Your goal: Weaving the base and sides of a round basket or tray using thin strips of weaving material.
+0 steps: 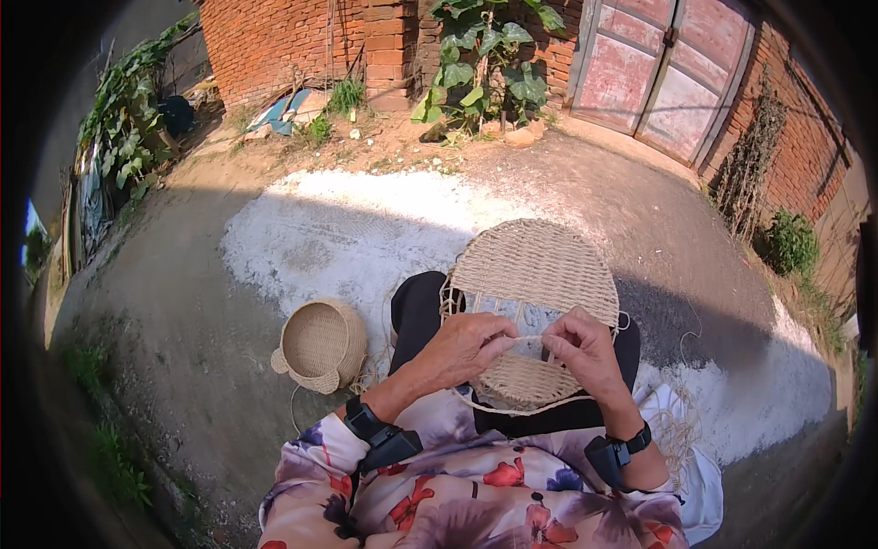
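Note:
Across my lap rests a round woven piece (pixel 535 265) of beige cord, tightly woven at its far part and again at its near part. A gap between the two shows bare cords running across. Above that gap my left hand (pixel 471 346) pinches a short stretch of twisted cord (pixel 529 339) between thumb and fingers. My right hand (pixel 583 348) grips the same cord a little to the right, its fingers curled closed. The cord is taut between the hands. Its further run is hidden by my fingers.
A small round woven basket (pixel 322 345) with two ear-like flaps stands on the ground to my left. Loose cord strands (pixel 675 425) lie on a white bag (pixel 704 494) at my right. Beyond are white powder (pixel 320 238), leafy plants (pixel 485 64), a brick wall (pixel 274 46) and a metal gate (pixel 658 64).

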`<state>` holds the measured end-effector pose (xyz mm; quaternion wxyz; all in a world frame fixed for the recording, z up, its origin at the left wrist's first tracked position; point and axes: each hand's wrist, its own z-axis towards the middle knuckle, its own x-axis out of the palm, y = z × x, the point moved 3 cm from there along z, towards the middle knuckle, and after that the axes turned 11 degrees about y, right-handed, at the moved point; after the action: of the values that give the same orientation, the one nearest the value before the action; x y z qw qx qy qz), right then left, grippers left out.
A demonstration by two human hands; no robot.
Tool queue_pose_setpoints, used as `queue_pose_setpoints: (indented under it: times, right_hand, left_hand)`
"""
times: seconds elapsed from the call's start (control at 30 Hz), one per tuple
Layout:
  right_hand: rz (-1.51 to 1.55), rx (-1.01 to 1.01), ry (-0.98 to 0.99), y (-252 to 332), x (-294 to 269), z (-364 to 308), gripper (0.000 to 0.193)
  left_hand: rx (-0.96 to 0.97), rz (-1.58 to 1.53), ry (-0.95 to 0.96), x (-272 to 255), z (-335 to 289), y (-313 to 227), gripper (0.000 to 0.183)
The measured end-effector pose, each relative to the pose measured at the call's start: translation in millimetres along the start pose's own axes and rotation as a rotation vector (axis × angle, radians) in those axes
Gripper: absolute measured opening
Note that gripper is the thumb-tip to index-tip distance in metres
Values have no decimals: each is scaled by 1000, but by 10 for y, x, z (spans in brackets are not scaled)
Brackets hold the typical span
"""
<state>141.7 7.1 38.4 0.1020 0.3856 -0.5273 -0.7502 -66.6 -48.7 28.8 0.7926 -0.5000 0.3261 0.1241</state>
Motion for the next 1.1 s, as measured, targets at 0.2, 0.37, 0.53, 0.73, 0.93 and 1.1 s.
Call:
queue_pose_setpoints:
  times: [0.2, 0.37, 0.53, 0.73, 0.93, 1.1]
  right_hand:
    - [-415, -231, -55, -29, 400, 262, 10]
    - [-468, -223, -159, -47, 462, 274, 9]
    - [-398, -41, -163, -232, 269, 73, 12]
    - [-626, -52, -110, -215, 355, 67, 11]
    - [-571, -24, -50, -258, 361, 197, 11]
    - [-113, 139, 137, -439, 133, 188, 19]
  left_hand:
    - [-305, -223, -127, -172, -193, 142, 9]
    - [-134, 205, -142, -119, -38, -1, 14]
    - [-89, 354, -58, 186, 195, 14, 22]
    - [-255, 312, -37, 252, 263, 47, 35]
    - [-263, 211, -96, 150, 219, 5, 36]
    - [-352, 171, -258, -133, 17, 246, 30]
